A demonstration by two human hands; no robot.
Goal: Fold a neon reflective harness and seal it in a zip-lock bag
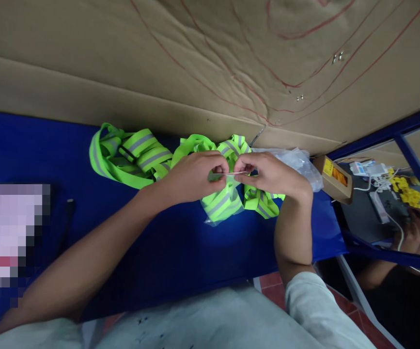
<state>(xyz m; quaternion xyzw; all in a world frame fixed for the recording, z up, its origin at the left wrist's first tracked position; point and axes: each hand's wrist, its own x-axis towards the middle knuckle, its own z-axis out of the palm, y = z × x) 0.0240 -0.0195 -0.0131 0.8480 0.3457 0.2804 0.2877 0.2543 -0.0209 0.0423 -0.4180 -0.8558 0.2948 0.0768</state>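
A clear plastic bag with a folded neon-green reflective strap inside hangs below my two hands. Its top edge runs as a thin pale-reddish line between them. My left hand pinches one end of that edge between thumb and fingers. The other end is pinched by my right hand. Just behind my hands lie more loose neon-green straps with grey stripes. A larger heap of these straps, with a black buckle, rests to the left. Another strap bundle sits under my right hand.
Everything lies on a blue table against a brown paper-covered panel. Crumpled clear plastic and a small cardboard box stand right. Beyond a blue frame, another person's hand works near yellow pieces and white cables.
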